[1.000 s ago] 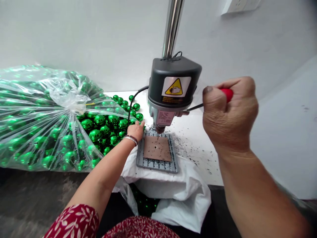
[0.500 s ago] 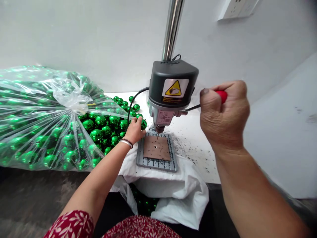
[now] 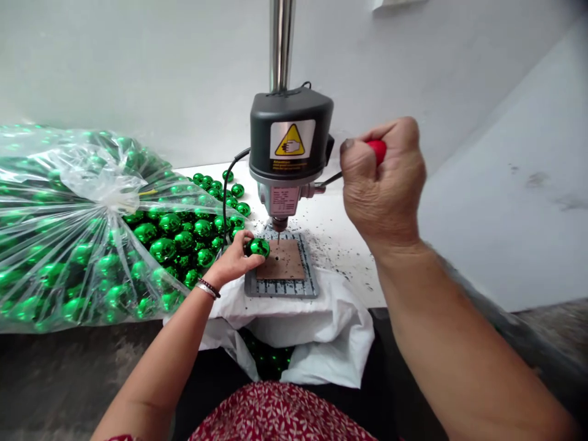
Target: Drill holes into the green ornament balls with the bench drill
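A shiny green bauble (image 3: 260, 247) is pinched in my left hand (image 3: 236, 260), at the left edge of a brown board (image 3: 287, 266) with a small hole. The board lies on the slotted grey base (image 3: 280, 289) of a bench drill press (image 3: 291, 135). Its thin drill bit (image 3: 278, 238) points down above the board, apart from the bauble. My right hand (image 3: 386, 184) is wrapped round the red knob (image 3: 378, 150) of the drill's feed lever, raised to the right of the motor housing.
At left, a clear plastic bag (image 3: 98, 190) full of green baubles spreads over the white table (image 3: 353, 269). Loose baubles (image 3: 237, 190) lie behind it, beside a black cable (image 3: 225, 202). Dark shavings litter the table. White cloth (image 3: 331, 331) hangs over the front edge, with more baubles (image 3: 266, 361) below.
My left hand has come from the pile towards the board with a bauble between its fingers. My right hand stays on the lever knob. The whole view has shifted.
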Demonstrator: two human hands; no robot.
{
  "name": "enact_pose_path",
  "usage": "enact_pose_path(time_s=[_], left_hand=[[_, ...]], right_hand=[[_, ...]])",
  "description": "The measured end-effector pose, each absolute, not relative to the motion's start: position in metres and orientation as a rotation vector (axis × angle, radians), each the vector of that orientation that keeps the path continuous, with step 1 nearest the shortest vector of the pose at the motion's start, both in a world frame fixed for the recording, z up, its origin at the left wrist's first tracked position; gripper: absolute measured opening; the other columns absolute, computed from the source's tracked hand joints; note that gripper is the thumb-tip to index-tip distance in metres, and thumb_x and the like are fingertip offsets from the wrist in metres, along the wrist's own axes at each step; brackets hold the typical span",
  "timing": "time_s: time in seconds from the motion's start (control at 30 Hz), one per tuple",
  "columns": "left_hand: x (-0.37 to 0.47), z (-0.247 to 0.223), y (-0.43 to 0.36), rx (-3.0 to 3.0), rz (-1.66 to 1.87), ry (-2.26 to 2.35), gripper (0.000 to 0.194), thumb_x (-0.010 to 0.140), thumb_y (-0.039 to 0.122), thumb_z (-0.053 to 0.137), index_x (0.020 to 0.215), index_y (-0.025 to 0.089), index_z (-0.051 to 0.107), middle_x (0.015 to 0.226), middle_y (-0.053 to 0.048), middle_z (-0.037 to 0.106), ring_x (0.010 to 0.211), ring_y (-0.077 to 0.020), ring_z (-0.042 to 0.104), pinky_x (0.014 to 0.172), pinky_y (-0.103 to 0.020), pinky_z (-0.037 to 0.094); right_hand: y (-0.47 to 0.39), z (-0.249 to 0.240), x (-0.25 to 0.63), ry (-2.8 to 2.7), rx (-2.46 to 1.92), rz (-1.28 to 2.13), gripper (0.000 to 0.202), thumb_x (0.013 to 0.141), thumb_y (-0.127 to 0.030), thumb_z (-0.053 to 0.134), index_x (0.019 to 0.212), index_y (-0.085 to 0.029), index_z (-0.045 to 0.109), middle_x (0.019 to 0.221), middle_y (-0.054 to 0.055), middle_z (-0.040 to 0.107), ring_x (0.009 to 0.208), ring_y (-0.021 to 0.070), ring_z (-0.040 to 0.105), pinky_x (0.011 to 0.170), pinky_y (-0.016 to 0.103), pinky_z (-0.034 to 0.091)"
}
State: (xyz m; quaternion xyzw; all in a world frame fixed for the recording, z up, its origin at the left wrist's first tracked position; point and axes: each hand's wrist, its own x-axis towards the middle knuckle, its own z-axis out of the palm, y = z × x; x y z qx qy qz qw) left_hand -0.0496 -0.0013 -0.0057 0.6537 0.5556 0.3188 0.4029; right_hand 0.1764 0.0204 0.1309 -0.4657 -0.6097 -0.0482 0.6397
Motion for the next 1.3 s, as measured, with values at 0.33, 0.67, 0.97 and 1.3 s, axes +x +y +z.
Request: enact_pose_path(time_s=[0.33,0.67,0.97,1.3], left_hand=[[-0.040,0.001,0.009,1.796,0.609,1.515,0.059,0.078,0.048,0.059,0.127,0.015,0.053,0.113,-0.009,0.068,0.103,-0.0256,0.062,0.096,-0.040,0.047],[-0.028,0.011,0.015,1.898,0.496,1.547,0.051,0.076,0.041,0.063,0.119,0.016,0.056,0.099,-0.007,0.068,0.089,-0.0205,0.062,0.085,-0.034,0.048],[-0.017,0.017,0.017,2.046,0.402,1.629,0.053,0.074,0.037,0.068,0.123,0.018,0.062,0.094,-0.004,0.070,0.084,-0.0190,0.064,0.080,-0.029,0.050],[-0.008,-0.006,0.016,1.787,0.601,1.520,0.073,0.069,0.039,0.076,0.135,0.014,0.057,0.111,-0.008,0.071,0.100,-0.0241,0.065,0.095,-0.035,0.049]], right_hand=[[0.016,0.137,0.177,-1.461,-1.120,-0.042,0.018,0.089,-0.036,0.048,0.084,-0.020,0.042,0.073,-0.002,0.049,0.063,0.0041,0.041,0.067,0.020,0.043],[0.011,0.141,0.176,-1.449,-1.114,0.033,0.016,0.086,-0.033,0.051,0.084,-0.020,0.042,0.077,-0.002,0.049,0.065,0.0044,0.039,0.068,0.018,0.043],[0.010,0.140,0.178,-1.467,-1.096,0.061,0.020,0.089,-0.036,0.048,0.084,-0.019,0.038,0.080,-0.001,0.047,0.069,0.0049,0.040,0.074,0.020,0.042],[0.009,0.139,0.178,-1.477,-1.112,0.006,0.017,0.088,-0.034,0.049,0.086,-0.019,0.042,0.080,-0.002,0.049,0.067,0.0038,0.040,0.071,0.018,0.043]])
